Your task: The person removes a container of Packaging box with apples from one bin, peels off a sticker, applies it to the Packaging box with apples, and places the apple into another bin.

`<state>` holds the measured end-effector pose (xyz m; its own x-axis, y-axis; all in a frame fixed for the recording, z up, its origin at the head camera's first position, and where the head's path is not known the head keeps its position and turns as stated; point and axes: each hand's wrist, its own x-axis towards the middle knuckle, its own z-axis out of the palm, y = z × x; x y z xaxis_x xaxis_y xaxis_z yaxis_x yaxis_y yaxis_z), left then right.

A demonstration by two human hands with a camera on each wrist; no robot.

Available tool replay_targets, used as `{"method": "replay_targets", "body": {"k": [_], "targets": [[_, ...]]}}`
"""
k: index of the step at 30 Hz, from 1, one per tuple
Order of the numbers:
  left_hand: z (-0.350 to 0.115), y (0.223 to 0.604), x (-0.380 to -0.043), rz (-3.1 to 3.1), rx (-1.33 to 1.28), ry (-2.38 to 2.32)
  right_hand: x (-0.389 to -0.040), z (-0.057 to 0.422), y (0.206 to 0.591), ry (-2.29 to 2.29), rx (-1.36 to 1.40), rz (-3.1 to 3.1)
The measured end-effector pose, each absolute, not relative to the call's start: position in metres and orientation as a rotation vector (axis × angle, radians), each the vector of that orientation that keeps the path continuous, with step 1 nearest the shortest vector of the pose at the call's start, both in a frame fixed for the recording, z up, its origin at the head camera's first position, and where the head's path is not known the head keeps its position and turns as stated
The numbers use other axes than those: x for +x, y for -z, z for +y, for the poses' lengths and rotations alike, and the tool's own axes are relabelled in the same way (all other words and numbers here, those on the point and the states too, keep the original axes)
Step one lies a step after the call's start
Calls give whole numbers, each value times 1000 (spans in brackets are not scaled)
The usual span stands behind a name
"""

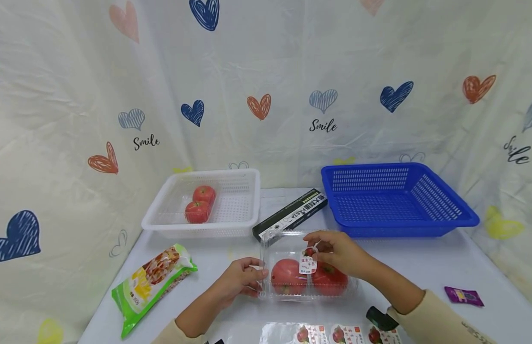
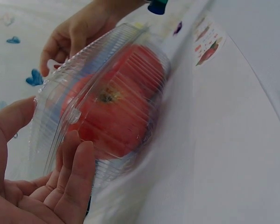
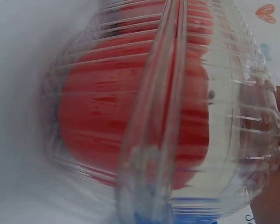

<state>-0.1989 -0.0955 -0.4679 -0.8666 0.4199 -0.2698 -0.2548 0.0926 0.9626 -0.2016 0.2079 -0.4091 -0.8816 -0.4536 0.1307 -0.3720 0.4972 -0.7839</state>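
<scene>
A clear plastic clamshell box (image 1: 286,244) holding two red apples (image 1: 288,276) lies lid shut on the table in front of me. My left hand (image 1: 244,278) grips its left edge. In the left wrist view, the thumb is on the upper part of the lid and the fingers are lower on the side. My right hand (image 1: 336,251) pinches a white fruit sticker (image 1: 307,265) with thumb and fingers at the lid's top. The right wrist view shows the ribbed box side (image 3: 144,116) close up and blurred, with part of a hand (image 3: 275,186) at the right edge.
A white basket (image 1: 244,224) with another boxed pair of apples stands back left, a blue basket (image 1: 403,224) back right. Between them lies a pasta box (image 1: 292,215). A green food bag (image 1: 154,284), a purple packet (image 1: 463,296) and a sticker sheet (image 1: 276,332) lie around.
</scene>
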Motion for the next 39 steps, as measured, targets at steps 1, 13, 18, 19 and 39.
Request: {"method": "replay_targets", "body": {"k": [1, 13, 18, 19, 39], "targets": [[-96, 468, -199, 1891, 162, -1824, -201, 207, 409, 1340, -726, 2640], [-96, 471, -199, 1889, 159, -1813, -200, 207, 413, 1256, -827, 2644], [-96, 471, -198, 1899, 149, -1806, -199, 205, 412, 1211, -857, 2665], [-96, 470, -198, 1900, 148, -1804, -199, 205, 412, 1200, -861, 2671], [-98, 469, -200, 1897, 161, -1800, -200, 189, 421, 1033, -738, 2803]]}}
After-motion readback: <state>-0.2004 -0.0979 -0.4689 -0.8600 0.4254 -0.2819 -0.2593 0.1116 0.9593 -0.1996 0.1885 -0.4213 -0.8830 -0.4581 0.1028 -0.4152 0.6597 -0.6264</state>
